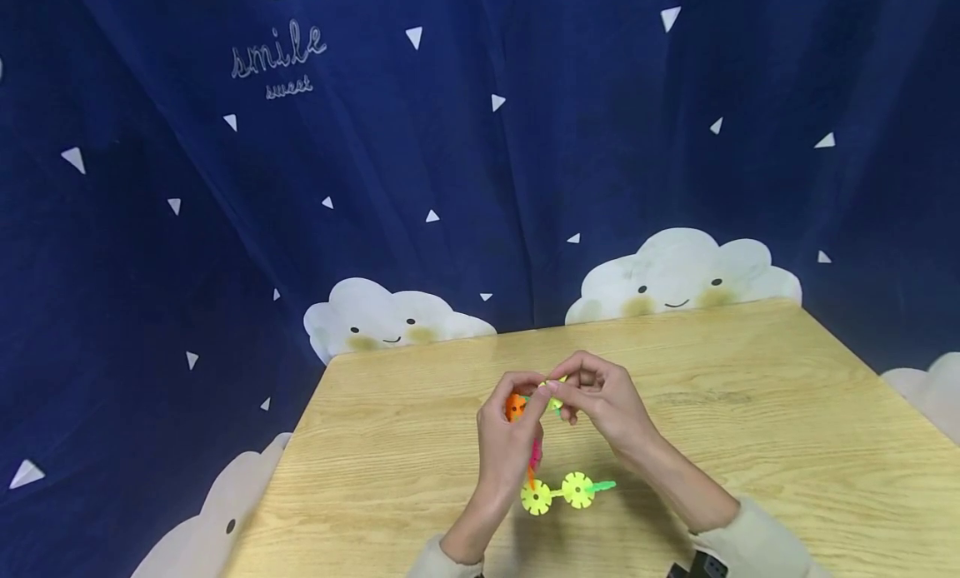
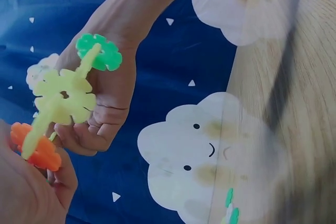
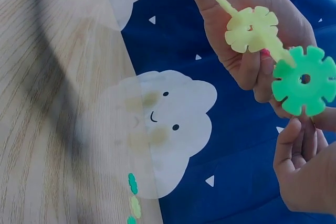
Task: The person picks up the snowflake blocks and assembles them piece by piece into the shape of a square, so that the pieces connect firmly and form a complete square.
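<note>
Both hands hold one linked string of plastic snowflake building discs above the table. With its fingertips, my left hand [image 1: 508, 445] pinches the string near an orange disc [image 1: 515, 407]. My right hand [image 1: 611, 399] pinches a yellow disc [image 1: 553, 399] right beside the left fingertips. In the left wrist view, a yellow disc [image 2: 64, 96] stands between a green disc [image 2: 100, 52] and the orange one. A green disc [image 3: 304, 82] hides part of the right fingertips in the right wrist view. Below the left hand come a pink disc [image 1: 536, 453], then yellow discs [image 1: 577, 490] and a green one [image 1: 602, 486].
A light wooden table [image 1: 390, 428] spreads under the hands. Behind it hangs a dark blue curtain [image 1: 450, 145] with white clouds and triangles. Small green discs [image 3: 133, 183] show edge-on low in the right wrist view. A black device [image 1: 705, 565] sits at the right sleeve.
</note>
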### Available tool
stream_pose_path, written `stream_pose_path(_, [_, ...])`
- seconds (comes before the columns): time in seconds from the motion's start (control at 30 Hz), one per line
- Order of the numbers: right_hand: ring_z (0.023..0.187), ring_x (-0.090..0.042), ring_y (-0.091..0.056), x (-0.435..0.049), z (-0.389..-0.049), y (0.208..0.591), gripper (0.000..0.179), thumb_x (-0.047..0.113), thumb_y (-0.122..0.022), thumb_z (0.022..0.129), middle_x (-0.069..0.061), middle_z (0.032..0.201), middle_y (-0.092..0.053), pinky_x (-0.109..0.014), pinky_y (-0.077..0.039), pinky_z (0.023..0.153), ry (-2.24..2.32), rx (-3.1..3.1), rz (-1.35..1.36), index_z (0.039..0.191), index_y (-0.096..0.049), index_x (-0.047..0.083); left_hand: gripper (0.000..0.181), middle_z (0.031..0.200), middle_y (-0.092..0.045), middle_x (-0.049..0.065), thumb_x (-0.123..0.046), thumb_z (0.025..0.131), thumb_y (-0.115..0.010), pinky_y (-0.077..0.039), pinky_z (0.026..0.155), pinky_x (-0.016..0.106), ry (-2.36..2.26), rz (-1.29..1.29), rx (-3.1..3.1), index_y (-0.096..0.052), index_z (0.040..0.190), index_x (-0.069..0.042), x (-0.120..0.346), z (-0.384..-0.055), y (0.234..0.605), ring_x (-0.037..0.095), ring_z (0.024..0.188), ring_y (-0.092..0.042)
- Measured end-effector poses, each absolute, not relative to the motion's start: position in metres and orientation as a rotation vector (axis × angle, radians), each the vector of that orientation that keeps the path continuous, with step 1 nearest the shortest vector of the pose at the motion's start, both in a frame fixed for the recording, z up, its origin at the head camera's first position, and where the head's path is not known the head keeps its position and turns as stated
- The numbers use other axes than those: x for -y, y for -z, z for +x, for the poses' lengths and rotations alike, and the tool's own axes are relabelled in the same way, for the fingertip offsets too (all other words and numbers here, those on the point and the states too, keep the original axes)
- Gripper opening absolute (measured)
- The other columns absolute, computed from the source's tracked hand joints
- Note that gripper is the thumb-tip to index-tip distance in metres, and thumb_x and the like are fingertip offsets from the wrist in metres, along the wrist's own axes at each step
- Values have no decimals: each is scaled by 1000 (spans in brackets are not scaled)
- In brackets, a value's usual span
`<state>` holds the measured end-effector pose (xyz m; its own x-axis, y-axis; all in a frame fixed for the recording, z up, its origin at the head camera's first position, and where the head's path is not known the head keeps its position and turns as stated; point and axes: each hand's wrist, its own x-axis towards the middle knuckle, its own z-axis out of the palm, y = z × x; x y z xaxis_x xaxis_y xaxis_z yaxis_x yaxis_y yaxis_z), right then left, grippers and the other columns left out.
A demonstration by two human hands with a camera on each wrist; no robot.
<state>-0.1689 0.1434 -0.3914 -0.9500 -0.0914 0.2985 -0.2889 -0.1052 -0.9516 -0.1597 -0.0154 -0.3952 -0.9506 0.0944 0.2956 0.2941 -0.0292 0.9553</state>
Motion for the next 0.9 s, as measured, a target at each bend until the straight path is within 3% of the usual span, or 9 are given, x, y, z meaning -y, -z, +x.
stream_pose_path(0.13, [58,-17,-61,-143,-169,392,20,6,-76,93,-11,75,-67,-28,-57,58,-2201,2005,436,102,-64,-8,10,91,-65,6,-24,99,-70,-34,28,22,2099,-435,2050,-72,109,-22,15,-160,396,7,33,-41])
stream_pose_path(0.23, [62,-17,-63,-143,-170,391,19,6,-74,95,-14,81,-69,-30,-58,62,-2188,2018,465,99,-62,-7,8,77,-63,6,-22,100,-68,-34,27,23,2091,-435,2047,-73,106,-22,16,-160,396,8,32,-40])
stream_pose_path(0.43, [71,-20,-67,-152,-177,390,23,13,-66,101,-4,77,-66,-33,-60,74,-2147,2044,463,97,-59,-8,8,48,-46,2,-24,101,-67,-34,28,23,2080,-397,2063,-73,104,-21,19,-161,393,9,32,-39])
stream_pose_path(0.7, [72,-17,-66,-169,-202,411,19,17,-64,104,-6,80,-68,-32,-60,73,-2156,2189,224,101,-62,-1,12,70,-56,5,-21,101,-66,-35,29,22,2130,-365,1998,-74,110,-22,21,-163,392,9,35,-43])
stream_pose_path(0.9, [75,-22,-63,-177,-217,442,14,7,-60,103,-12,90,-70,-34,-59,69,-2053,2367,159,111,-63,-4,12,65,-54,9,-19,101,-66,-34,28,21,2143,-384,1986,-75,108,-22,23,-162,395,9,35,-42])
